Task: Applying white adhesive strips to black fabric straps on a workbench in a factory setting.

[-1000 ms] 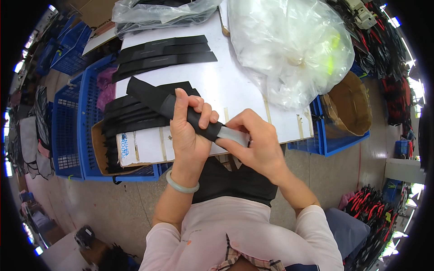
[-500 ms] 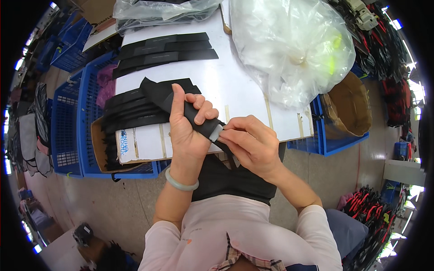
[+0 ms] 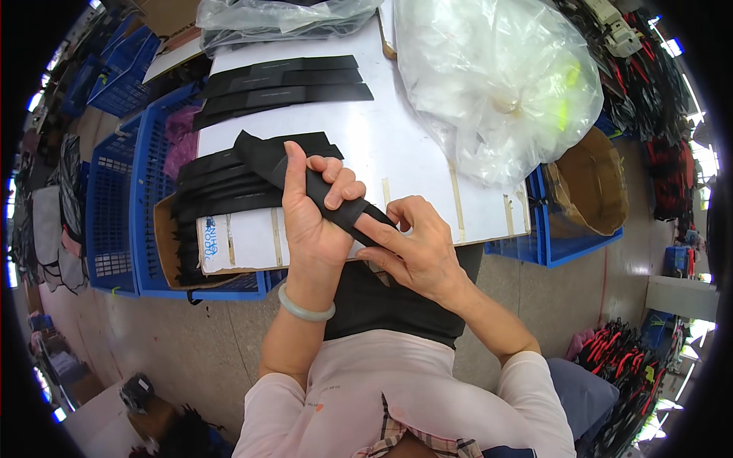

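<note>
Two hands meet over the front edge of the bench [image 3: 427,153], and both are on one black strap [image 3: 305,179]. The left hand [image 3: 313,210] has its fingers [image 3: 336,187] curled over the strap and its thumb upright beside it, so the strap is gripped firmly across the palm. A pale green bangle [image 3: 305,305] sits on the left wrist. The right hand [image 3: 416,248] is just beside the left one; its fingers pinch the lower end of the same strap, with the index finger stretched along it. The free upper end of the strap points up and to the left, above a pile of similar black straps [image 3: 221,191] that lies in a cardboard box [image 3: 237,244] at the bench's left corner.

Three more flat black straps [image 3: 282,84] lie side by side farther back on the white bench top. A big clear plastic bag [image 3: 496,84] rests on the right part of the bench, and another clear bag [image 3: 282,15] lies at the far edge. Blue plastic crates [image 3: 122,214] stand on the floor at the left, and a brown paper bag [image 3: 588,183] stands in a crate at the right.
</note>
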Tool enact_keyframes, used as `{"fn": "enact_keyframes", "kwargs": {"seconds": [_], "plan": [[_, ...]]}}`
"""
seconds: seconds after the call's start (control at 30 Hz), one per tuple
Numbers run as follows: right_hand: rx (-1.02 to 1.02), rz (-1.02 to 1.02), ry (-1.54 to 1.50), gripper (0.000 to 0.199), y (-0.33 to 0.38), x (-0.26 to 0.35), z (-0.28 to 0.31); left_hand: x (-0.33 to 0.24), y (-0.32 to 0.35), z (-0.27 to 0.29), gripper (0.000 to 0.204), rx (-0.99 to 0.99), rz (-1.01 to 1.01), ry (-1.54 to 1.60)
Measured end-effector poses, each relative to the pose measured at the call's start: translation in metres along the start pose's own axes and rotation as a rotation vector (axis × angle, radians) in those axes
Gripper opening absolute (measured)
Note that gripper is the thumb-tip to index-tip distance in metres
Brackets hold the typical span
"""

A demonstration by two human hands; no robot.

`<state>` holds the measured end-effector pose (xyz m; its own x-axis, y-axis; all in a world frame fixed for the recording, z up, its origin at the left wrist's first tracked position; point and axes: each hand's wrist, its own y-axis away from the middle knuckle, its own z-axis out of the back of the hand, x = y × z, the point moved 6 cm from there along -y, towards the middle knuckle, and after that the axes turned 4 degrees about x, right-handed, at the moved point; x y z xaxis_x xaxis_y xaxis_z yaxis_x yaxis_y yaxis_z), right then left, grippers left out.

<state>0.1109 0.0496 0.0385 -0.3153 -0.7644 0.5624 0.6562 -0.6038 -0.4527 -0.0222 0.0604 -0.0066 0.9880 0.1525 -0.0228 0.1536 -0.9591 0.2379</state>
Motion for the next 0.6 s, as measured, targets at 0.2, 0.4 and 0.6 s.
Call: {"fn": "enact_keyframes", "kwargs": {"seconds": [0.2,0.4,0.6], "plan": [[-0.045,-0.08,-0.314,0.038,0.013,-0.012,0.003,0.003,0.009,-0.017,0.043,0.209,-0.125,-0.237],[-0.181,-0.575,-1.129,0.023,0.022,-0.037,0.001,0.02,0.024,-0.032,0.047,0.554,-0.36,-0.733],[-0.041,-0.59,-0.824,0.006,0.035,-0.048,0.007,0.031,0.032,-0.028,0.05,0.609,-0.332,-1.089]]}}
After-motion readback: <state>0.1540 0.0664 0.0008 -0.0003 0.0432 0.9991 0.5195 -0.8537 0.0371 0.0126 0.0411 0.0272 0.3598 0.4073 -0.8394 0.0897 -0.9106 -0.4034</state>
